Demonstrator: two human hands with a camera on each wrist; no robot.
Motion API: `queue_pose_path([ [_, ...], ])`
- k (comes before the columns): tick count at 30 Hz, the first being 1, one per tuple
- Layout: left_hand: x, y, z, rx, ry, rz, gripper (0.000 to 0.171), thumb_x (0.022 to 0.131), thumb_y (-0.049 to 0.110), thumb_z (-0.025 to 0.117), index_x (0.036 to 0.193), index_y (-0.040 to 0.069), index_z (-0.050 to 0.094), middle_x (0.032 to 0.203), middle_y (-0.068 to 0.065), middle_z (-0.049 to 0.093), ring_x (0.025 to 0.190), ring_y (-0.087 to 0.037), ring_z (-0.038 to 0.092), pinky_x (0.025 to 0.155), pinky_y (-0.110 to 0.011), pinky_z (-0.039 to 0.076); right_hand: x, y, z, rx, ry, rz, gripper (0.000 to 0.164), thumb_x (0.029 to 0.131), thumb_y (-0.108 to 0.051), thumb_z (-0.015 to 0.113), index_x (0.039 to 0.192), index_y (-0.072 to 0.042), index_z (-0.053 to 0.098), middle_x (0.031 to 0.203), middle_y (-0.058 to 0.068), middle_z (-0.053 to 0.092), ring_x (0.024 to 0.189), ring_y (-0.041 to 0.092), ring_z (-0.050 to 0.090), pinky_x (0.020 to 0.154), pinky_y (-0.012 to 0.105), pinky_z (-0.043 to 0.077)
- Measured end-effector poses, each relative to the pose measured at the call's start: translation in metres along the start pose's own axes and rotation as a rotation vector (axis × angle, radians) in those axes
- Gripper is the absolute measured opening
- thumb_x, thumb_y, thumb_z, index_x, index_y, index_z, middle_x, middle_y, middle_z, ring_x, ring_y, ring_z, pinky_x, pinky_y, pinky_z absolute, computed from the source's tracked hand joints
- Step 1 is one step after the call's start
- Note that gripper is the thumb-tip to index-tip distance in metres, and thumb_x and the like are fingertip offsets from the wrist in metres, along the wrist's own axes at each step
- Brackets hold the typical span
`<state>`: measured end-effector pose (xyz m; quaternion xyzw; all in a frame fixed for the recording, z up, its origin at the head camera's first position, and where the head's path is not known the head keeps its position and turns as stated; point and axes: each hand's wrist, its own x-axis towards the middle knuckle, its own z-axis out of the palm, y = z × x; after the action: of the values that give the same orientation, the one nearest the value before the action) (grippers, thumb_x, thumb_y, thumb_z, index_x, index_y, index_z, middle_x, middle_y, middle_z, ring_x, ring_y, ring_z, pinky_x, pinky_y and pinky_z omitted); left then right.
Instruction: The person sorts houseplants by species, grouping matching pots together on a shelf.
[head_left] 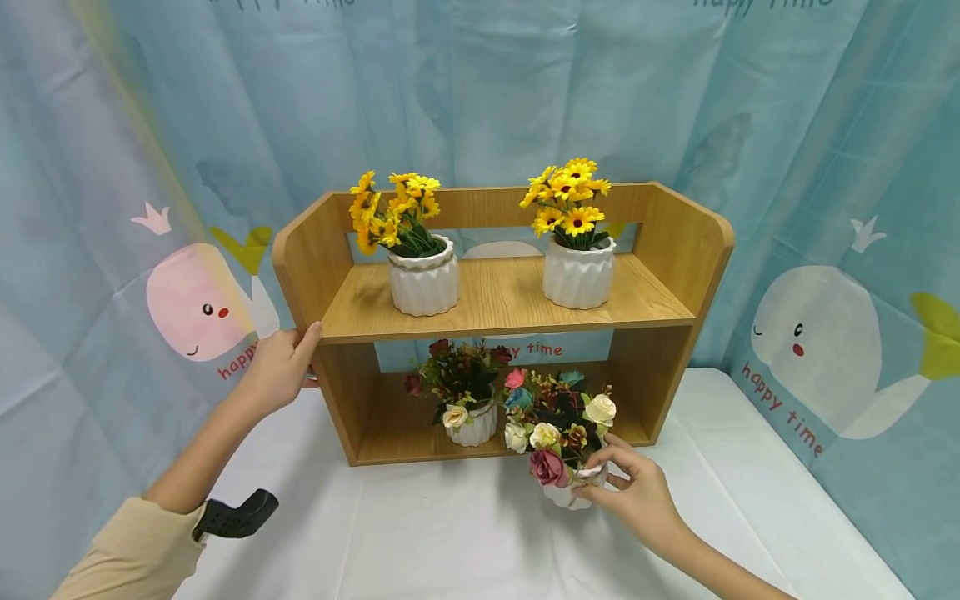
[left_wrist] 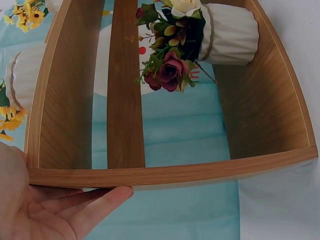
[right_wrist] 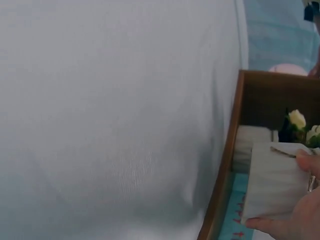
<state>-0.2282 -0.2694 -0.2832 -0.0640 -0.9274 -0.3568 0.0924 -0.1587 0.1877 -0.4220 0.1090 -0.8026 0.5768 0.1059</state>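
Observation:
My left hand [head_left: 279, 371] holds the front edge of the left side panel of a two-tier wooden shelf [head_left: 495, 329]. In the left wrist view, its fingers [left_wrist: 95, 212] lie along the panel's outer face. My right hand [head_left: 637, 492] grips a white ribbed flowerpot [head_left: 564, 495] of artificial roses in cream, pink, blue and dark red. This pot is tilted, in front of the lower tier. In the right wrist view, the thumb and a finger span the pot [right_wrist: 275, 187]. Another white pot of roses [head_left: 474, 427] stands inside the lower tier, left of the held one.
On the upper tier stand two white pots of yellow flowers, one to the left [head_left: 423, 279] and one to the right [head_left: 577, 275]. The shelf sits on a white-covered table [head_left: 420, 533]. Behind it hangs a blue printed curtain [head_left: 495, 100].

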Motion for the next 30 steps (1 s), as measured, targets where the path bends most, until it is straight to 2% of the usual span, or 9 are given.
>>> queue_pose_path([
  [7, 0.0, 0.0, 0.0, -0.005, -0.001, 0.0, 0.065, 0.117, 0.037, 0.027, 0.114, -0.02, 0.058, 0.104, -0.035, 0.068, 0.093, -0.046, 0.074, 0.066, -0.038, 0.066, 0.02, 0.01, -0.011, -0.083, 0.054, -0.009, 0.024, 0.078, 0.003, 0.09, 0.094, 0.0, 0.072, 0.152, 0.036, 0.049, 0.147, 0.056, 0.041, 0.095, 0.055, 0.06],
  [10, 0.0, 0.0, 0.0, 0.002, -0.001, 0.001, 0.065, 0.117, 0.037, 0.027, 0.116, -0.021, 0.058, 0.106, -0.036, 0.068, 0.094, -0.047, 0.074, 0.066, -0.038, 0.066, 0.03, 0.016, -0.014, -0.119, 0.075, -0.025, 0.023, 0.079, 0.002, 0.09, 0.094, 0.0, 0.073, 0.155, 0.037, 0.045, 0.146, 0.057, 0.041, 0.088, 0.043, 0.065],
  [11, 0.0, 0.0, 0.0, 0.003, -0.001, 0.002, 0.065, 0.117, 0.037, 0.027, 0.116, -0.02, 0.058, 0.105, -0.035, 0.068, 0.095, -0.047, 0.074, 0.066, -0.038, 0.066, 0.033, 0.019, -0.014, -0.125, 0.086, -0.037, 0.023, 0.079, 0.002, 0.09, 0.094, -0.001, 0.073, 0.153, 0.036, 0.048, 0.139, 0.053, 0.052, 0.084, 0.038, 0.066],
  [13, 0.0, 0.0, 0.0, 0.004, -0.001, 0.002, 0.066, 0.117, 0.037, 0.027, 0.118, -0.021, 0.058, 0.106, -0.036, 0.068, 0.094, -0.046, 0.074, 0.067, -0.038, 0.066, 0.04, 0.024, -0.014, -0.122, 0.1, -0.058, 0.023, 0.078, 0.004, 0.09, 0.094, -0.001, 0.073, 0.147, 0.035, 0.054, 0.134, 0.05, 0.058, 0.078, 0.026, 0.064],
  [14, 0.0, 0.0, 0.0, 0.006, 0.0, 0.002, 0.066, 0.117, 0.037, 0.027, 0.118, -0.021, 0.058, 0.106, -0.036, 0.068, 0.094, -0.046, 0.074, 0.066, -0.038, 0.066, 0.043, 0.027, -0.014, -0.119, 0.107, -0.065, 0.024, 0.078, 0.005, 0.089, 0.094, -0.001, 0.073, 0.143, 0.033, 0.058, 0.129, 0.042, 0.065, 0.074, 0.022, 0.062],
  [16, 0.0, 0.0, 0.0, 0.008, 0.001, 0.003, 0.066, 0.117, 0.037, 0.027, 0.118, -0.021, 0.058, 0.106, -0.036, 0.068, 0.093, -0.046, 0.074, 0.066, -0.038, 0.066, 0.051, 0.033, -0.012, -0.103, 0.119, -0.077, 0.025, 0.077, 0.007, 0.089, 0.094, 0.0, 0.073, 0.13, 0.027, 0.066, 0.098, 0.024, 0.075, 0.065, 0.017, 0.056],
  [17, 0.0, 0.0, -0.001, 0.008, 0.001, 0.003, 0.066, 0.117, 0.037, 0.027, 0.118, -0.022, 0.058, 0.105, -0.036, 0.068, 0.092, -0.045, 0.075, 0.066, -0.038, 0.066, 0.054, 0.035, -0.011, -0.097, 0.124, -0.08, 0.025, 0.077, 0.008, 0.089, 0.094, 0.0, 0.073, 0.122, 0.024, 0.069, 0.081, 0.015, 0.071, 0.061, 0.017, 0.053],
  [21, 0.0, -0.001, -0.001, 0.008, 0.0, -0.001, 0.067, 0.117, 0.038, 0.027, 0.116, -0.021, 0.058, 0.102, -0.034, 0.068, 0.091, -0.044, 0.075, 0.066, -0.039, 0.066, 0.066, 0.044, -0.007, -0.102, 0.135, -0.081, 0.027, 0.076, 0.006, 0.09, 0.095, 0.0, 0.073, 0.099, 0.015, 0.07, 0.057, 0.007, 0.046, 0.049, 0.02, 0.041],
  [30, 0.0, 0.001, -0.001, 0.004, -0.008, -0.008, 0.066, 0.117, 0.039, 0.027, 0.117, -0.02, 0.058, 0.111, -0.037, 0.067, 0.097, -0.047, 0.074, 0.069, -0.04, 0.067, 0.086, 0.049, 0.007, -0.16, 0.106, -0.048, 0.028, 0.078, -0.007, 0.093, 0.099, -0.004, 0.075, 0.094, 0.013, 0.069, 0.048, 0.005, 0.036, 0.048, 0.023, 0.035],
])
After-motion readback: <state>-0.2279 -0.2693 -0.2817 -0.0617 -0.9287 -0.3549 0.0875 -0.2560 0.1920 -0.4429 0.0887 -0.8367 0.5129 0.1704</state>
